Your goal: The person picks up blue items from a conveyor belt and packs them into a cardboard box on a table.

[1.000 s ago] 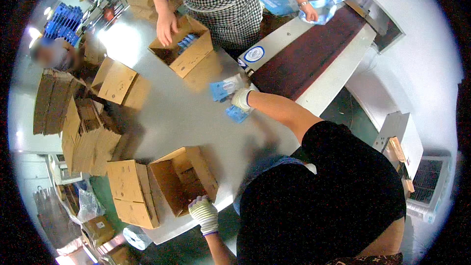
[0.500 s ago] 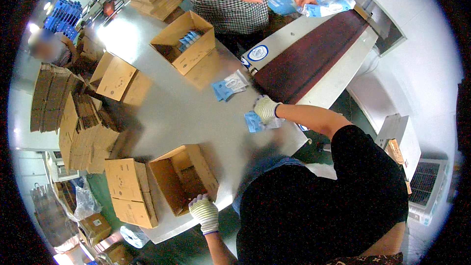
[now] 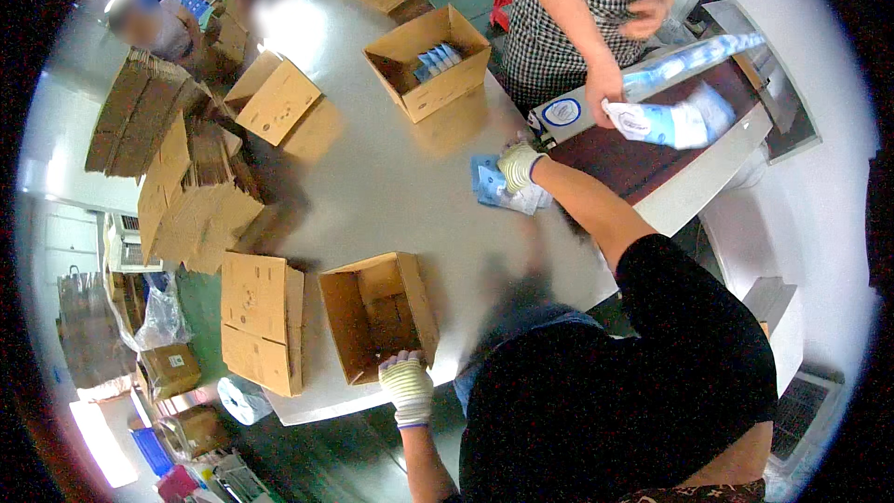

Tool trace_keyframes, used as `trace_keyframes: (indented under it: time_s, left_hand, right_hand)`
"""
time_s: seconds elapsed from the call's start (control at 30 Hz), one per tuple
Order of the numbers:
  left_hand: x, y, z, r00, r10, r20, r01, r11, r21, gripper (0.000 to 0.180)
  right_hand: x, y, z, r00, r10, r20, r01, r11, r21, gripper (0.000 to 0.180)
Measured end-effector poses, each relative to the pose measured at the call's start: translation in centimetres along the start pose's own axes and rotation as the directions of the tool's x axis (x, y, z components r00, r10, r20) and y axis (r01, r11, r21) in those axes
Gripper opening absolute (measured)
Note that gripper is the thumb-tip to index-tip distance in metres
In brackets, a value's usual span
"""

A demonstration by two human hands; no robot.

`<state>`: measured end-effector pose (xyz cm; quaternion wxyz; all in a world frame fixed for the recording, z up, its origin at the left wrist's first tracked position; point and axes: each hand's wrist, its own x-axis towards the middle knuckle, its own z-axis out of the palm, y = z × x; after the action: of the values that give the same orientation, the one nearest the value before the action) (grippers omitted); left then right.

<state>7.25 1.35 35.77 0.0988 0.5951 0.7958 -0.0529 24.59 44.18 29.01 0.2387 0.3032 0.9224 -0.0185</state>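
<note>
My left hand (image 3: 407, 391), in a striped knit glove, has its fingers hooked over the near edge of an open cardboard box (image 3: 421, 303). Nothing shows inside that box but its bare flaps and walls. Farther off, my right hand (image 3: 520, 166), gloved the same way, is closed over flat blue-and-white pouches (image 3: 486, 183) on the grey table (image 3: 372, 210). The hand covers part of them, so how many it grips is unclear.
Beyond the table a person in a checked apron holds a blue-and-white packet (image 3: 656, 123) over a dark red conveyor belt (image 3: 624, 166). A box with several pouches (image 3: 424, 98) stands far back. Another box (image 3: 277, 112), flattened cartons (image 3: 200, 214) and a closed carton (image 3: 256, 321) lie left.
My right hand has moved away from me to the farther pouches, which now lie together with the nearer ones. My left hand stays on the box. The other person swings a packet over the belt.
</note>
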Motion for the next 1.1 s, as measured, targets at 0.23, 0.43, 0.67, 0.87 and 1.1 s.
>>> trace_keyframes:
  time_s: [0.23, 0.43, 0.67, 0.87, 1.1]
  left_hand:
    - [1.5, 0.4, -1.8, 0.979, -0.025, 0.201, 0.029, 0.999, -0.013, 0.021]
    - [0.5, -0.6, -0.2, 0.995, 0.071, -0.065, -0.081, 0.983, -0.166, 0.028]
    - [-0.1, -1.3, -1.8, 0.986, 0.163, -0.045, -0.169, 0.970, -0.178, 0.019]
    - [1.0, -0.1, -2.3, 0.967, 0.240, 0.090, -0.233, 0.969, -0.079, 0.018]
    - [0.2, -0.4, -0.3, 0.976, 0.212, -0.053, -0.216, 0.972, -0.089, 0.020]
  right_hand:
    - [-8.9, -5.8, 7.1, 0.978, -0.195, -0.073, 0.205, 0.964, 0.172, 0.063]
    - [-16.7, -13.2, 4.7, 0.930, -0.209, -0.304, 0.287, 0.928, 0.239, 0.069]
    - [-18.2, -15.4, 2.5, 0.983, -0.134, 0.123, 0.086, 0.938, 0.337, 0.070]
    - [-14.8, -16.7, -1.4, 0.964, 0.047, -0.261, 0.203, 0.502, 0.841, 0.061]
    - [-13.7, -28.1, -12.1, 0.738, -0.284, -0.612, 0.668, 0.433, 0.605, 0.043]
